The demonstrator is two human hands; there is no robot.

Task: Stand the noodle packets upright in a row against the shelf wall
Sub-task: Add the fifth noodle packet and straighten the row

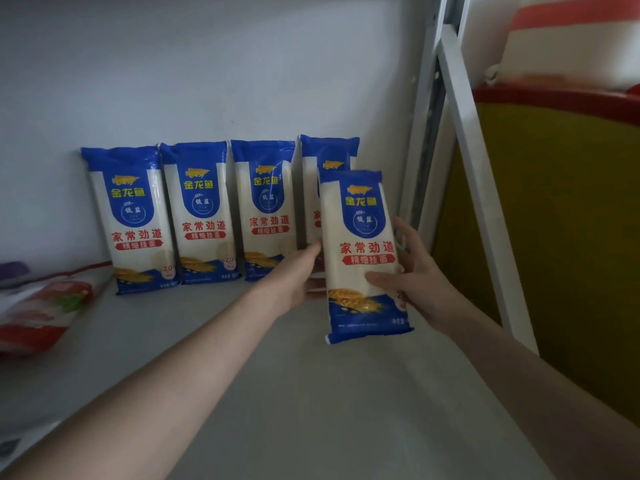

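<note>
Several blue-and-white noodle packets stand upright in a row against the white shelf wall [207, 71]: the leftmost packet [133, 220], a second packet [204, 213], a third packet [265, 209] and a fourth packet [323, 157], partly hidden. In front of the fourth I hold another noodle packet [363, 254] upright above the shelf. My right hand [420, 271] grips its right edge with the thumb across the front. My left hand [301, 275] holds its left edge, fingers behind it.
The grey shelf board [277, 393] stretches toward me. A red-and-white bag [41, 306] lies flat at the left edge. A white metal upright [426, 133] and slanted brace [485, 202] bound the shelf on the right, with a yellow and red surface [554, 220] beyond.
</note>
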